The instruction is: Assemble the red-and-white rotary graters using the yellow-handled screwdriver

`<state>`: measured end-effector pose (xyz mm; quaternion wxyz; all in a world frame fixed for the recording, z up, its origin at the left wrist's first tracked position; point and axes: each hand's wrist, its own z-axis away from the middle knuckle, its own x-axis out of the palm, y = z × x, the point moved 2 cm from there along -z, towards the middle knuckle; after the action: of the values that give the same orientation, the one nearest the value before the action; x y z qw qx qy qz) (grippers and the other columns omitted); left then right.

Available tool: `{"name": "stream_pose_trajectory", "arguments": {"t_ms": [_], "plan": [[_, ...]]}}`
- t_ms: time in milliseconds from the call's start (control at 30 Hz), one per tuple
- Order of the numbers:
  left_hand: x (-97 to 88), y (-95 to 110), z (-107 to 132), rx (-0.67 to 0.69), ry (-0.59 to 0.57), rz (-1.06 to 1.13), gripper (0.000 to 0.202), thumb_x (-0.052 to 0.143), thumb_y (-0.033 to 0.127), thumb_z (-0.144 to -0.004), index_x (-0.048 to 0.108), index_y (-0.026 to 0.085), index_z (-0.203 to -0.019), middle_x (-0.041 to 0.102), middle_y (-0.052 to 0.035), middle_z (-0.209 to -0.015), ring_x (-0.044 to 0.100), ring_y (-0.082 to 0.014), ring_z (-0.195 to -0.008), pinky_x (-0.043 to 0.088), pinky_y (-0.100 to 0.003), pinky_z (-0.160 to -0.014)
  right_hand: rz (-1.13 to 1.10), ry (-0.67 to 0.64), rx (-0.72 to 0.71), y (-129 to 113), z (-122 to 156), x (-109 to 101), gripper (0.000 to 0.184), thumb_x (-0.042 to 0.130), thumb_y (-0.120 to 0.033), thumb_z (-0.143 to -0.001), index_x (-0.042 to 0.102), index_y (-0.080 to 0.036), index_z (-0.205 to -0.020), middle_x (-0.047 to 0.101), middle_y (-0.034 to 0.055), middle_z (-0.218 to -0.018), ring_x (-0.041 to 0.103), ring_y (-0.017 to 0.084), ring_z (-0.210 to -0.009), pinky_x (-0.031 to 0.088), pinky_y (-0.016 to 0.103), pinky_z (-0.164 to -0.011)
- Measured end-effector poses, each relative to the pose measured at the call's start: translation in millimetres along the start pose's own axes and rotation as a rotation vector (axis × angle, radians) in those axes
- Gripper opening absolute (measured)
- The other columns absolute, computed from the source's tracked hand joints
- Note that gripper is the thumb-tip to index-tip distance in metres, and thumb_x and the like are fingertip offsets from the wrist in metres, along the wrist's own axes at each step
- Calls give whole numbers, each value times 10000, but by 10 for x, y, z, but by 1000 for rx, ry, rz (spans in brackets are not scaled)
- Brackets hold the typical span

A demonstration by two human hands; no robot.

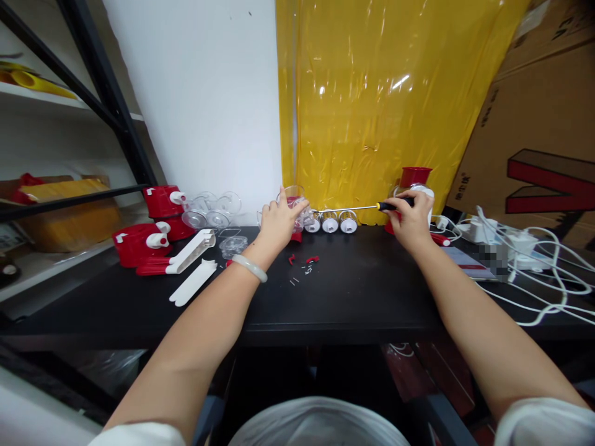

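My left hand is closed round a clear plastic cup with a red part at the back of the black table. My right hand grips a screwdriver by its black and yellow handle. The thin shaft points left toward the cup, passing above three small clear cylinders. A pale bangle sits on my left wrist. Small red clips and several tiny screws lie on the table in front of my hands.
Red and white plastic housings, white flat parts and clear domes lie at the left. A red-topped jar stands behind my right hand. White cables and a power strip crowd the right. Yellow film and cardboard boxes stand behind.
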<state>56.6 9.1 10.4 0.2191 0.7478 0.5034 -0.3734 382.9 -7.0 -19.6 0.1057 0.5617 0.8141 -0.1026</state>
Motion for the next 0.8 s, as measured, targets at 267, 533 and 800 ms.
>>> {"name": "stream_pose_trajectory", "arguments": {"t_ms": [267, 533, 800], "plan": [[16, 14, 10, 20, 13, -39, 466, 497, 211, -905, 457, 368, -1342, 163, -113, -1605, 519, -337, -1122, 383, -541, -922, 31, -4, -31, -2, 5, 13, 189, 608, -284, -834, 668, -312, -1011, 470, 96, -1130, 443, 315, -1096, 342, 548, -929], [42, 40, 21, 34, 26, -69, 481, 477, 187, -896, 448, 379, -1335, 188, -86, -1600, 512, -326, -1126, 396, -533, -913, 39, -6, -40, 0, 16, 22, 223, 618, -258, -818, 670, -324, -1025, 467, 94, -1138, 437, 317, -1093, 342, 551, -921], [68, 34, 16, 40, 20, -14, 476, 493, 187, -891, 464, 379, -1326, 174, -80, -1605, 490, -344, -1159, 368, -558, -941, 41, -14, -39, 10, 11, 34, 230, 624, -247, -812, 674, -324, -1023, 468, 94, -1145, 433, 320, -1094, 341, 559, -924]]}}
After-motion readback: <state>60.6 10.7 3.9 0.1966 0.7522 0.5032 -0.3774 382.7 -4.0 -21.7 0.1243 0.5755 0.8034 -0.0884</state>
